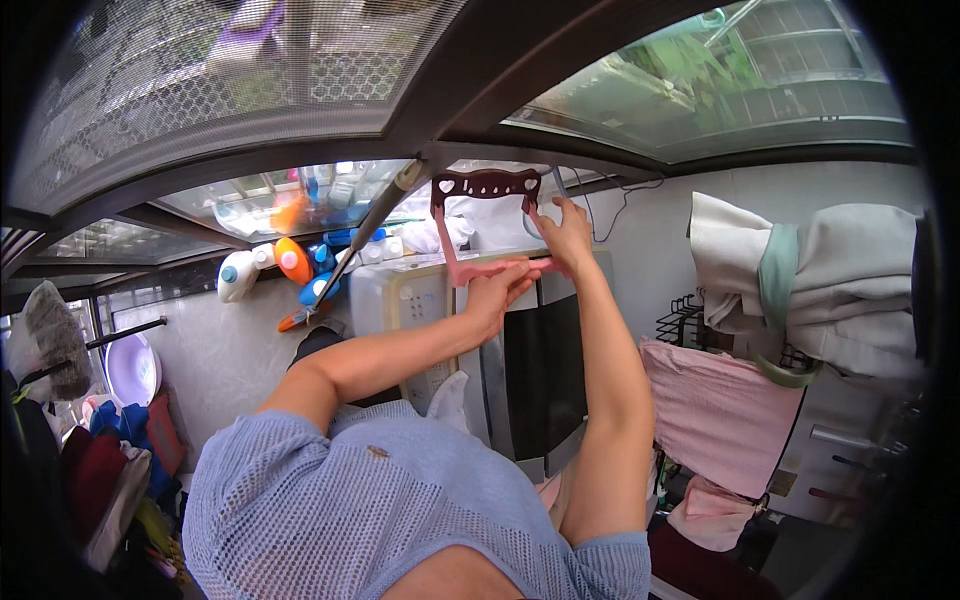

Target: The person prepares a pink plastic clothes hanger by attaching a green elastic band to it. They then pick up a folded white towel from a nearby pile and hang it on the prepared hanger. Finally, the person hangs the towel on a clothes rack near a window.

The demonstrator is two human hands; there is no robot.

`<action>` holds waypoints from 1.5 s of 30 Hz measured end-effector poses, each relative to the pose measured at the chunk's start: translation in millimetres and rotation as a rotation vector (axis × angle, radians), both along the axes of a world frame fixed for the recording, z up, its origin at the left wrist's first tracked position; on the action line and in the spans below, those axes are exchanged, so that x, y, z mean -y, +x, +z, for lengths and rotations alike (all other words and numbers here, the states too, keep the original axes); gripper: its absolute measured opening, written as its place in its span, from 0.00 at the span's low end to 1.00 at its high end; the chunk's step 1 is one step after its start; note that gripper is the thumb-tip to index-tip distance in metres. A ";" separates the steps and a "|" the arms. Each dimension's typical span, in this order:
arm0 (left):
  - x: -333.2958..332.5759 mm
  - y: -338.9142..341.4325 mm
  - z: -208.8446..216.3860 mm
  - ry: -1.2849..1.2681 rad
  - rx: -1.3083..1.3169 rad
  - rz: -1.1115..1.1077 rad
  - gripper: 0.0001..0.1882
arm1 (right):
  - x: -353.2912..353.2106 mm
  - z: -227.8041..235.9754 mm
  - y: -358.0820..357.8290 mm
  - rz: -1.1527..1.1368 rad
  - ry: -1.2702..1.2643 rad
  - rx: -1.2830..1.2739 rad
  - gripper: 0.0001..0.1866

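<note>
A plastic frame (488, 186) is held up in front of me, with a dark brown top bar cut with heart-shaped and small slots. Pink side bars and a pink lower bar complete it. My left hand (495, 297) presses against the lower bar, its fingers lying together along the pink plastic. Higher up, my right hand (568, 237) grips the right side of the frame, where the fingers partly hide it. Beneath both hands stands a pale appliance (400, 300) with a control panel and a dark glossy panel (540, 372).
Several bottles, including an orange one (292, 260) and a white one (237, 275), stand at the left on a ledge. A pole (372, 222) slants down beside the frame. Pale cloth (850, 285) and a pink towel (725, 405) hang at right. Window bars (440, 100) cross above.
</note>
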State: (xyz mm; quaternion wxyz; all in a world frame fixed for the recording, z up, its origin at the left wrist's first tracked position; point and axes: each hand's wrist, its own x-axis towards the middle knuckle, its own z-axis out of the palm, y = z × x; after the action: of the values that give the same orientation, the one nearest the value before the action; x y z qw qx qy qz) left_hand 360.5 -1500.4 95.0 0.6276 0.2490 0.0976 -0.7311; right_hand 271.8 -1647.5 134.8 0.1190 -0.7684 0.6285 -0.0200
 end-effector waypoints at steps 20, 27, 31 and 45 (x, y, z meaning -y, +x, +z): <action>-34.7 5.7 14.6 -0.085 0.177 -0.028 0.15 | -34.8 20.5 -57.5 -0.484 0.560 0.809 0.22; -72.7 25.3 20.6 -0.198 0.370 -0.201 0.16 | -80.0 34.4 -65.0 -0.509 0.688 0.960 0.23; -87.2 40.8 28.1 -0.395 0.481 -0.409 0.17 | -97.0 40.0 -76.3 -0.526 0.818 1.010 0.14; -123.7 152.9 -25.7 -0.318 0.297 -0.394 0.35 | -217.0 27.2 -60.5 -0.329 0.735 1.711 0.27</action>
State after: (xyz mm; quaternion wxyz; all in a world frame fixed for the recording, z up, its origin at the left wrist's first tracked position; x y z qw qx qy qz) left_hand 513.4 -1376.6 69.3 0.5121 0.2659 -0.1613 -0.8006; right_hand 211.3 -1430.5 162.0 0.7701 -0.3089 0.3952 -0.3942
